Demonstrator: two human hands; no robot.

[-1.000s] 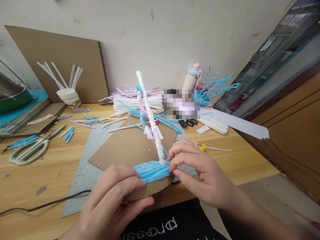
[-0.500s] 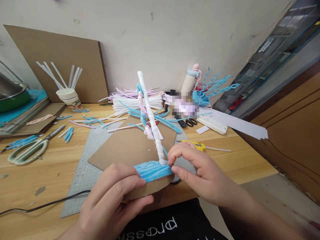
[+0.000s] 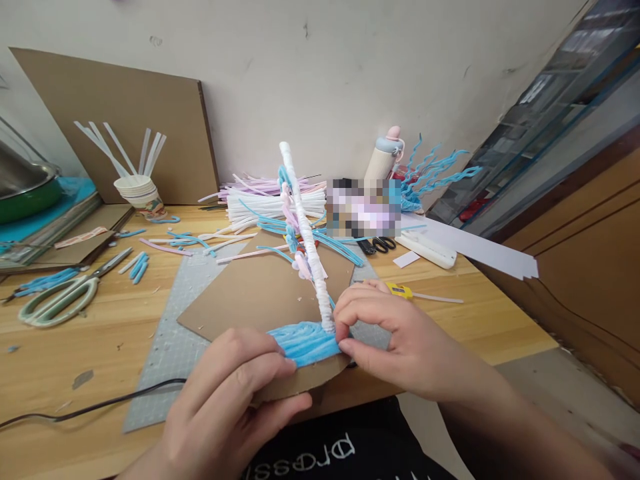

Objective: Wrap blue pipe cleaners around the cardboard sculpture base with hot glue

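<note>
My left hand grips a cardboard base, fingers over its top and thumb below. Rows of blue pipe cleaner cover the top of this base. A white wrapped post rises from the blue surface, leaning to the left. Pink, lilac and blue fuzzy pieces hang along the post's left side. My right hand is at the post's foot, thumb and forefinger pinched together against the blue edge. What lies between those fingertips is too small to make out.
Scissors and a cup of glue sticks are at left. A cardboard sheet lies on a grey cutting mat. Behind my right hand is a yellow glue gun. Bundled pipe cleaners and a bottle stand farther back.
My right thumb and forefinger have moved slightly down at the post's foot and closer together. The base and post have shifted a little to the right in view. My left hand keeps its hold.
</note>
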